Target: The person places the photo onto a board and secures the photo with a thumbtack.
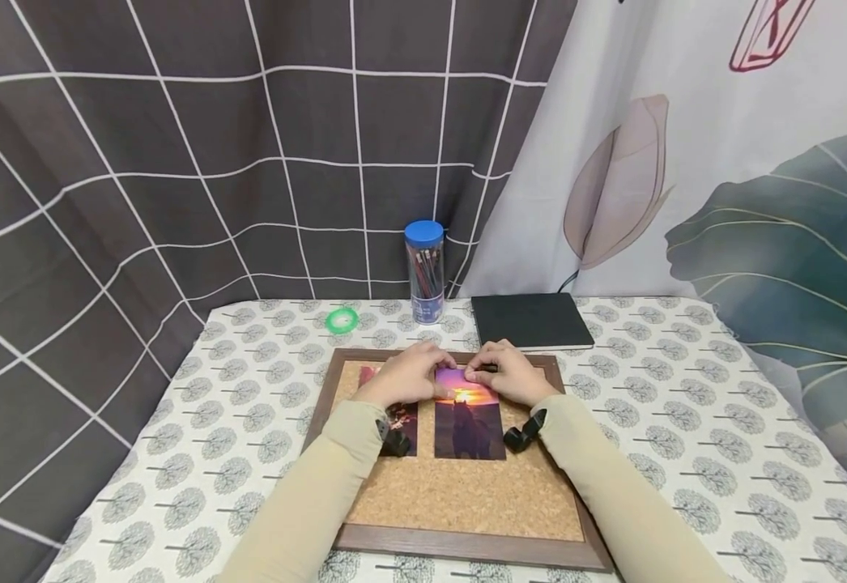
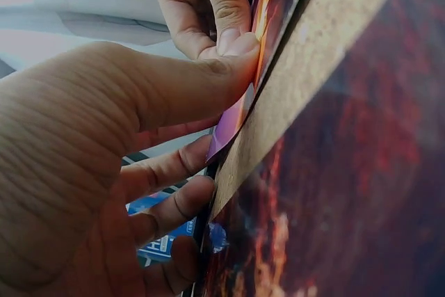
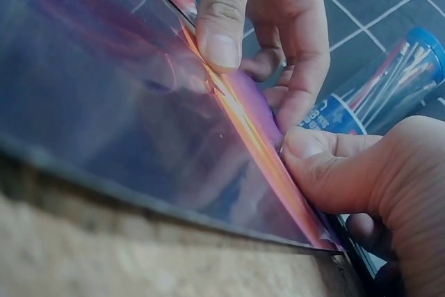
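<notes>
A sunset photo [image 1: 470, 433] with a dark horse shape lies on a cork board [image 1: 467, 506] in a brown frame. My left hand [image 1: 412, 375] holds the photo's upper left side, its thumb [image 3: 222, 46] on the glossy front and its other fingers around the top edge. At the top edge, my right hand [image 1: 508, 374] pinches with thumb and index finger; a small pin seems to be between them, mostly hidden. A second photo [image 1: 404, 429], dark with red, lies to the left, partly under my left wrist. A small clear pushpin [image 2: 217, 236] shows at its top.
Behind the board stand a clear tube of pencils [image 1: 425, 271] with a blue lid and a green tape roll [image 1: 342, 321]. A black notebook [image 1: 533, 320] lies at the back right. The tree-print tablecloth [image 1: 686, 437] meets curtains behind.
</notes>
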A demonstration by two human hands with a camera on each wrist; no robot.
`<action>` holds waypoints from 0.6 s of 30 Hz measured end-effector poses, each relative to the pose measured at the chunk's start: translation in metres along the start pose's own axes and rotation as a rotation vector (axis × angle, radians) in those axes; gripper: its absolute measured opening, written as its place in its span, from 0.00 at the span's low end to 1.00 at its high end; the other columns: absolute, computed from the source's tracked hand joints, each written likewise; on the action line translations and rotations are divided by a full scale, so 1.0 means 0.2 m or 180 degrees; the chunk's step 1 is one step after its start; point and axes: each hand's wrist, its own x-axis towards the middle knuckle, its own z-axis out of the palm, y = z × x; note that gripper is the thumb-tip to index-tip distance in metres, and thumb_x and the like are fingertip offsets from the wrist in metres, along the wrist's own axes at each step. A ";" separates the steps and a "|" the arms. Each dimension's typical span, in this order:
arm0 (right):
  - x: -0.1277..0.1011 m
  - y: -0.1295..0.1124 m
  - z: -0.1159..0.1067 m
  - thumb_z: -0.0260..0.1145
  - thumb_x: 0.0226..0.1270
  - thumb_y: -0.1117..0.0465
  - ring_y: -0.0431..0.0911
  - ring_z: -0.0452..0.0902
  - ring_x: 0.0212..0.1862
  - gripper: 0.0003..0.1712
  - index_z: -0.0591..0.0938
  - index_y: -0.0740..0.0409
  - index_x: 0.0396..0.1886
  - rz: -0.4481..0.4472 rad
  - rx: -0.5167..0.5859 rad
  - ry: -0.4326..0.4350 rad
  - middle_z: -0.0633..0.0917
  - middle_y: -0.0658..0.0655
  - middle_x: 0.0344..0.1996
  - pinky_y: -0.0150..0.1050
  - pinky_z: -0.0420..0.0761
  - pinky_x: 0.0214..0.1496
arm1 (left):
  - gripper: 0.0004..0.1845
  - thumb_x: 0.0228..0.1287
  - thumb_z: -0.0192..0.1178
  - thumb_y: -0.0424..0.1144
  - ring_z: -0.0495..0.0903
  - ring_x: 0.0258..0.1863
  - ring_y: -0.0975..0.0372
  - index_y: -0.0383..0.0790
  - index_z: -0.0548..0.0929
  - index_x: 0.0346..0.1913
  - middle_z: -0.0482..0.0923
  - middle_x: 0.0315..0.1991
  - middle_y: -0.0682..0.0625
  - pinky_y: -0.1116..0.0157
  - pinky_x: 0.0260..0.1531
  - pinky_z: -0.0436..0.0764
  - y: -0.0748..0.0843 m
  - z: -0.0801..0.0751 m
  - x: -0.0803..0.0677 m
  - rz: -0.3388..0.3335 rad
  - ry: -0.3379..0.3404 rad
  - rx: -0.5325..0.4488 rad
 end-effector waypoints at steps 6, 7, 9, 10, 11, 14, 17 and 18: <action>0.00 -0.02 0.00 0.71 0.59 0.51 0.41 0.69 0.40 0.02 0.87 0.39 0.28 0.0224 0.0012 -0.0088 0.81 0.40 0.30 0.37 0.68 0.45 | 0.25 0.53 0.69 0.58 0.73 0.59 0.58 0.61 0.78 0.55 0.74 0.54 0.56 0.55 0.52 0.79 0.02 -0.01 -0.02 -0.0078 -0.0125 -0.0094; 0.00 -0.02 0.00 0.71 0.59 0.51 0.42 0.69 0.40 0.03 0.87 0.39 0.27 0.0249 0.0008 -0.0087 0.81 0.40 0.29 0.37 0.68 0.45 | 0.25 0.53 0.69 0.58 0.74 0.56 0.59 0.60 0.78 0.55 0.74 0.53 0.57 0.56 0.50 0.79 0.02 -0.01 -0.02 -0.0077 -0.0133 -0.0105; -0.01 -0.02 0.00 0.71 0.59 0.52 0.42 0.69 0.41 0.02 0.87 0.40 0.27 0.0316 0.0010 -0.0089 0.81 0.41 0.29 0.37 0.67 0.45 | 0.25 0.53 0.69 0.57 0.74 0.50 0.62 0.60 0.78 0.55 0.74 0.49 0.57 0.59 0.47 0.79 0.03 -0.01 -0.02 -0.0075 -0.0139 -0.0100; 0.00 -0.02 0.00 0.71 0.59 0.52 0.42 0.69 0.41 0.02 0.88 0.40 0.27 0.0348 0.0010 -0.0095 0.81 0.41 0.28 0.37 0.67 0.45 | 0.25 0.54 0.69 0.57 0.73 0.46 0.63 0.60 0.78 0.55 0.74 0.47 0.58 0.61 0.45 0.79 0.03 -0.01 -0.02 -0.0084 -0.0144 -0.0097; 0.00 -0.02 0.00 0.71 0.58 0.52 0.42 0.69 0.41 0.02 0.88 0.40 0.27 0.0374 0.0011 -0.0103 0.81 0.41 0.28 0.37 0.66 0.45 | 0.25 0.54 0.69 0.57 0.72 0.44 0.64 0.60 0.78 0.55 0.73 0.47 0.58 0.62 0.43 0.78 0.03 -0.01 -0.02 -0.0092 -0.0146 -0.0090; 0.01 -0.03 0.00 0.72 0.57 0.52 0.42 0.69 0.39 0.02 0.88 0.42 0.27 0.0440 0.0067 -0.0109 0.81 0.42 0.28 0.36 0.67 0.45 | 0.24 0.54 0.69 0.57 0.72 0.42 0.64 0.60 0.78 0.55 0.73 0.46 0.58 0.62 0.42 0.78 0.04 -0.01 -0.02 -0.0096 -0.0141 -0.0091; 0.02 -0.04 -0.01 0.73 0.57 0.53 0.43 0.70 0.37 0.03 0.89 0.44 0.27 0.0461 0.0115 -0.0091 0.82 0.44 0.27 0.36 0.67 0.43 | 0.24 0.54 0.69 0.56 0.73 0.46 0.63 0.60 0.78 0.55 0.73 0.46 0.58 0.60 0.45 0.78 0.03 -0.01 -0.02 -0.0094 -0.0120 -0.0121; 0.03 -0.04 -0.01 0.73 0.57 0.54 0.43 0.70 0.37 0.03 0.89 0.45 0.26 0.0467 0.0141 -0.0083 0.82 0.45 0.27 0.36 0.67 0.42 | 0.24 0.54 0.69 0.56 0.73 0.47 0.62 0.60 0.78 0.55 0.73 0.47 0.58 0.60 0.45 0.79 0.03 -0.01 -0.02 -0.0095 -0.0113 -0.0124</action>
